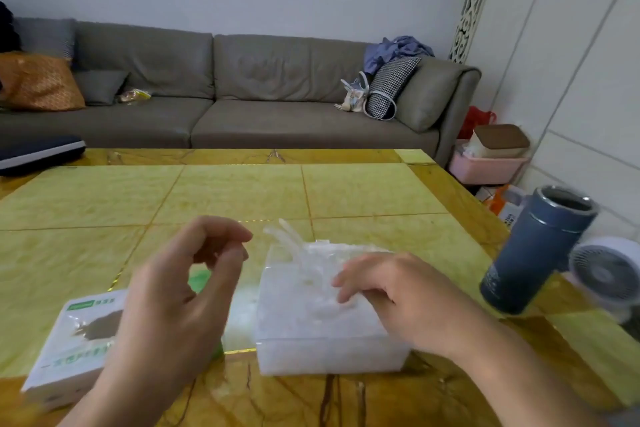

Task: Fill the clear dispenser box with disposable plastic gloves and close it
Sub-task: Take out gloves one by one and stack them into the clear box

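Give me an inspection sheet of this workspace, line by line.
Surface: yellow-green stone table, brown veined border.
Job's things: clear box packed with plastic gloves, some sticking up at the far end; whether the lid is shut, cannot tell. Glove carton lies to its left.
Clutter: blue flask and small white fan at the right edge.
Hands: left hand raised, fingers curled, holding nothing seen; right hand rests on the gloves, fingers bent.
Cables: nothing seen.
Surroundings: grey sofa with cushions, pink bin on the floor.
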Demonstrator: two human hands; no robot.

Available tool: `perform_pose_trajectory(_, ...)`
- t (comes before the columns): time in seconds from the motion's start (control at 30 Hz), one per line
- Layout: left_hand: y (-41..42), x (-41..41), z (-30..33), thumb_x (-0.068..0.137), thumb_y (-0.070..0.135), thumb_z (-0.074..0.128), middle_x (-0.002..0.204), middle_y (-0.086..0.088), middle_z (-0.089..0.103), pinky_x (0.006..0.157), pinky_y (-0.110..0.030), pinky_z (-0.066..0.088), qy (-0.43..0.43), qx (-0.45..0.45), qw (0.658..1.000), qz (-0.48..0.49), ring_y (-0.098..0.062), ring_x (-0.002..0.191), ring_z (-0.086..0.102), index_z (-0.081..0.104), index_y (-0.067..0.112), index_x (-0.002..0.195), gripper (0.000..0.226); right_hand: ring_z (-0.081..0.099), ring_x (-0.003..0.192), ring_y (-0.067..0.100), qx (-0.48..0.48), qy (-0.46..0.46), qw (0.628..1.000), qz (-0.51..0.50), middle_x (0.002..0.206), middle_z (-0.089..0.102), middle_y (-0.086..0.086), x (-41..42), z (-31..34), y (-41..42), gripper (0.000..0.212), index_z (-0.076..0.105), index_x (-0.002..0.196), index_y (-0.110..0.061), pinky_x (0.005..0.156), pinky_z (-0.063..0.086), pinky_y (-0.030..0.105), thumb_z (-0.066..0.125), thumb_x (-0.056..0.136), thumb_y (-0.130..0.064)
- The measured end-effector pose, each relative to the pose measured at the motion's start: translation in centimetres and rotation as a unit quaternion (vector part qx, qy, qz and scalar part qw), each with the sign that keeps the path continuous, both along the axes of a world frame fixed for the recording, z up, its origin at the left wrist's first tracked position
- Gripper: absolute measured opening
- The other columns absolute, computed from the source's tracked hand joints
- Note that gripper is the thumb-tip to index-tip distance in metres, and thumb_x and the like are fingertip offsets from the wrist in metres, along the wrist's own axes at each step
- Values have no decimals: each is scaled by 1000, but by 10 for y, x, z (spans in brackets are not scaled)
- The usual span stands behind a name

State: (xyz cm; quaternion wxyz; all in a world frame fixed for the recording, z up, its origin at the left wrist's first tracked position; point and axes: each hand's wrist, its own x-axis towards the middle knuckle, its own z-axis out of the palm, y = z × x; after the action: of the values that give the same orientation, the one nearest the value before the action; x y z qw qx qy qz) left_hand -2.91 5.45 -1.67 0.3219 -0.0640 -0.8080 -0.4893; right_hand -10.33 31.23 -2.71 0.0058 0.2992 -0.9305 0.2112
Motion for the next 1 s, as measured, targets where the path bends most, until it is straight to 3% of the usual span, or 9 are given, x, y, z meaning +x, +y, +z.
perform_pose_trajectory(0.1, 37, -14, 18, 98, 10, 59, 97, 17, 67, 75, -19, 49, 53, -186, 978, -78, -10, 94, 65, 69, 28, 100, 21, 58, 121, -13, -15, -88, 996, -15, 121, 72, -30, 1, 3, 4, 42, 83, 92, -32, 111, 45, 22, 53, 105, -4)
perform_pose_trajectory(0.2, 67, -41, 11, 100, 9, 50, 116, 18, 62, 80, -26, 53, -70, -334, 931, -130, -6, 101, 62, 68, 30, 114, 31, 60, 115, -16, -39, -145, 989, -7, 112, 74, -30, 4, 10, 5, 44, 85, 89, -28, 105, 46, 17, 53, 104, -2)
perform_pose_trajectory(0.3, 73, -61, -8, 99, 14, 45, 124, 16, 59, 85, -35, 55, -209, -410, 881, -114, -12, 108, 60, 61, 35, 125, 37, 56, 118, -19, -55, -176, 983, -8, 112, 72, -34, 6, 15, 10, 44, 86, 91, -30, 103, 44, 13, 56, 103, 0)
perform_pose_trajectory(0.47, 63, -60, -19, 104, 33, 40, 124, 11, 63, 85, -32, 54, -312, -458, 828, -87, -15, 105, 63, 58, 38, 127, 29, 64, 111, -13, -5, -208, 978, -26, 114, 73, -32, -2, 10, 21, 53, 85, 100, -31, 98, 51, 13, 50, 99, 9)
perform_pose_trajectory(0.53, 59, -61, -23, 104, 43, 44, 125, 14, 62, 85, -32, 54, -342, -455, 817, -93, -13, 106, 63, 57, 40, 127, 27, 67, 109, -9, 5, -184, 982, -45, 118, 73, -28, -6, 6, 25, 57, 82, 105, -39, 98, 56, 21, 49, 100, 7)
perform_pose_trajectory(0.63, 56, -65, -22, 101, 55, 46, 125, 16, 61, 91, -33, 52, -380, -457, 795, -121, -13, 111, 60, 56, 41, 126, 31, 70, 100, -3, 15, -129, 989, -71, 113, 76, -21, -8, 5, 26, 43, 79, 114, -40, 92, 61, 29, 57, 104, -5)
perform_pose_trajectory(0.7, 59, -69, -22, 103, 53, 40, 121, 16, 61, 94, -34, 50, -386, -464, 784, -144, -12, 112, 58, 60, 40, 119, 29, 72, 97, 6, 53, -102, 991, -67, 113, 77, -16, -7, 9, 23, 36, 80, 114, -34, 90, 62, 35, 59, 102, -7)
perform_pose_trajectory(0.87, 68, -74, -15, 94, 81, 23, 107, 12, 65, 99, -39, 49, -463, -373, 792, -139, -15, 104, 62, 62, 36, 98, 59, 70, 85, 13, 168, -101, 979, -64, 114, 75, -11, 3, 13, 10, 39, 81, 110, -30, 78, 63, 34, 59, 95, -2)
perform_pose_trajectory(1.0, 75, -75, -8, 90, 86, 18, 123, 7, 67, 105, -38, 46, -492, -377, 767, -165, -16, 113, 61, 68, 26, 120, 83, 54, 75, 5, 207, -138, 966, -65, 117, 73, -6, 7, 13, 0, 42, 80, 112, -27, 77, 58, 30, 55, 91, -1)
